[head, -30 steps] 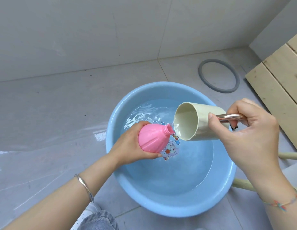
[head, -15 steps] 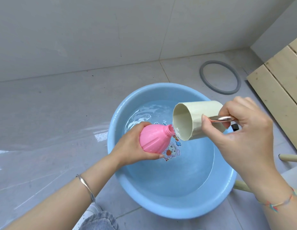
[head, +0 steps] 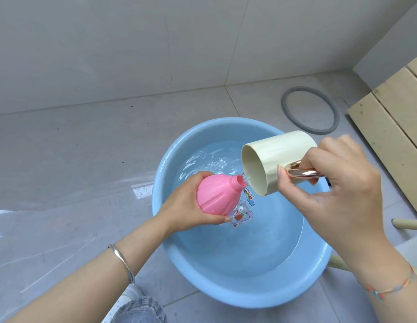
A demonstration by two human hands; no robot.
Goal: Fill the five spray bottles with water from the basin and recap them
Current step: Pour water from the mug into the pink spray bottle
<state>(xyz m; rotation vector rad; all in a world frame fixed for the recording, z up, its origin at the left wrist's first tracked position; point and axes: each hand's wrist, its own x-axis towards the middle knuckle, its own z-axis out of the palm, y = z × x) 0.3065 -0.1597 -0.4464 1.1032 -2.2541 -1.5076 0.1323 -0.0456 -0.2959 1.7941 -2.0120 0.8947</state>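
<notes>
One head-worn view, wide-angle, pitched forward and steeply down. Frame centre lands about where the pink bottle (head: 214, 197) neck meets the cup (head: 279, 148) mouth. The left hand (head: 184, 206) gripping the bottle and the right hand (head: 338, 197) gripping the cup both look large, close to the lens. Forearms enter from the bottom edge. The blue basin (head: 226, 297) is seen from above, centre to lower centre. A jeans knee (head: 139, 308) is at the bottom edge. The floor (head: 74, 159) fills the middle band and the wall (head: 132, 43) the top third. The grey ring (head: 284, 106) is upper right and the wooden planks (head: 389, 141) are at the right edge.
</notes>
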